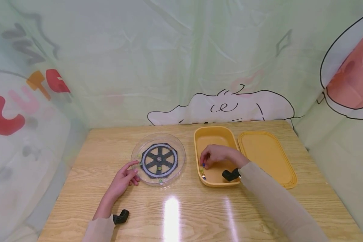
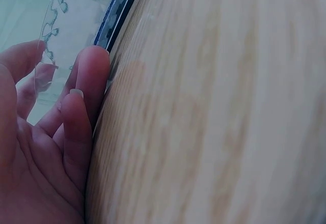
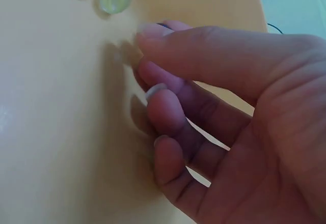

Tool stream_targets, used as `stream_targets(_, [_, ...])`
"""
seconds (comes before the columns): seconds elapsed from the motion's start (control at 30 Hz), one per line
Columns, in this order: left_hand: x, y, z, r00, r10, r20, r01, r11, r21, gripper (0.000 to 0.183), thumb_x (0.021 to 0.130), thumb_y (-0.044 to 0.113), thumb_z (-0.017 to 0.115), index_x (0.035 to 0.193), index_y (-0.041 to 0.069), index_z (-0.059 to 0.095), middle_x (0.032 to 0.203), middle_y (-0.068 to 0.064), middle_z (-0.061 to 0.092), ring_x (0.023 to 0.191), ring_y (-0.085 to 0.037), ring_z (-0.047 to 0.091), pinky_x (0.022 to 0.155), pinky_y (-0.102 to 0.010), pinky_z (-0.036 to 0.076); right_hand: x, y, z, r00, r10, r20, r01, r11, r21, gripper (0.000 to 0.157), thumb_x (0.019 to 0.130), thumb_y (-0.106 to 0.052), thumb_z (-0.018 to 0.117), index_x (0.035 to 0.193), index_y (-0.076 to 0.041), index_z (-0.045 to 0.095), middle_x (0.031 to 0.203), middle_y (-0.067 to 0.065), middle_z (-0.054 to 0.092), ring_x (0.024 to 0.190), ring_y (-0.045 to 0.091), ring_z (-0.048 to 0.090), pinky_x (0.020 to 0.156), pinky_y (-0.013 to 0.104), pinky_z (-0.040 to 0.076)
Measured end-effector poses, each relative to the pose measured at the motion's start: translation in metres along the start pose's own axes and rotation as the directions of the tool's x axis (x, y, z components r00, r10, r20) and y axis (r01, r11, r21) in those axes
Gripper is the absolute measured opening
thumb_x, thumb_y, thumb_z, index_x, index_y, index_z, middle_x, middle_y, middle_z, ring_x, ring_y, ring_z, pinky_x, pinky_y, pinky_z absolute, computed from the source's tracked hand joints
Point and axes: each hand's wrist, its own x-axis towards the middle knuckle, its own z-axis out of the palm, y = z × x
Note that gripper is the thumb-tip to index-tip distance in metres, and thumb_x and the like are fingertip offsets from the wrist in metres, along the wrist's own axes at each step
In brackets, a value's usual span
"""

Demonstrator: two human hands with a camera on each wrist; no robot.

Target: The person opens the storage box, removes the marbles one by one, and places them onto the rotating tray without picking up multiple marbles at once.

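Right hand: the right hand (image 1: 214, 154) reaches into the orange box. Its thumb and a finger pinch a blue marble (image 1: 203, 165), I think with just the tips because the marble is so little.
Blue marble: in that pinch, low in the box, at the box's 8 o'clock.
Other marbles: a yellow marble (image 1: 202, 171) and a few more sit by the wall at the box's 7 o'clock. The wall probably stops them rolling off.
Orange box: the orange box (image 1: 214, 137) is at 3 o'clock from the dish, maybe so each hand has its own spot.
Lid: the orange lid (image 1: 263, 151) lies flat at the box's 3 o'clock. It is off, so a hand can get in.
Clear dish: the clear dish (image 1: 182, 158) sits on the bench (image 1: 199, 215). A black wheel shape (image 1: 174, 161) shows in its middle. Small marbles are there too, like a green marble (image 1: 160, 180) at 6 o'clock.
Left hand: the left hand (image 1: 124, 177) is at the dish's 8 o'clock, fingers loosely bent at the edge, perhaps to stop it sliding. I cannot tell if they pinch it.
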Motion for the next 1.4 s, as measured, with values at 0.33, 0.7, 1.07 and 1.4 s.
stream_targets(0.33, [-0.001,0.0,0.0,1.0,-0.007,-0.006,0.007,1.0,0.011,0.039,0.104,0.023,0.055,0.143,0.017,0.05,0.084,-0.013,0.068,0.068,-0.026,0.067,0.062,-0.025,0.047,-0.009,-0.007,-0.007,0.996,-0.043,-0.082,0.046,0.998,0.04,0.011,0.085,-0.003,0.075,0.095,-0.004,0.07,0.084,-0.001,0.066,0.074,0.016,0.057,0.071,0.03,0.048])
stream_targets(0.7, [-0.002,0.0,0.0,1.0,-0.004,-0.003,0.004,1.0,0.0,0.041,0.104,0.025,0.056,0.143,0.015,0.05,0.085,-0.016,0.068,0.067,-0.026,0.067,0.061,-0.025,0.047,-0.019,-0.035,-0.01,0.956,-0.144,-0.255,0.148,0.989,-0.006,0.011,0.09,-0.012,0.072,0.101,-0.012,0.072,0.091,-0.004,0.067,0.086,0.019,0.058,0.081,0.035,0.048])
stream_targets(1.07, [0.0,0.002,0.0,1.0,-0.018,0.009,0.018,1.0,-0.017,0.042,0.105,0.014,0.051,0.146,0.006,0.046,0.086,-0.021,0.067,0.066,-0.026,0.066,0.061,-0.026,0.047,-0.01,-0.064,0.003,0.921,-0.152,-0.358,0.184,0.981,0.057,0.016,0.094,-0.012,0.069,0.109,-0.007,0.07,0.098,-0.001,0.067,0.089,0.02,0.057,0.081,0.035,0.049])
stream_targets(1.4, [-0.001,0.001,0.0,1.0,0.005,0.001,-0.005,1.0,-0.016,0.042,0.104,0.024,0.056,0.143,0.012,0.05,0.084,-0.016,0.067,0.066,-0.025,0.066,0.062,-0.026,0.047,0.014,-0.08,0.017,0.879,-0.166,-0.447,0.223,0.972,0.077,0.015,0.093,-0.008,0.07,0.108,-0.005,0.072,0.094,0.001,0.067,0.087,0.019,0.057,0.079,0.033,0.048])
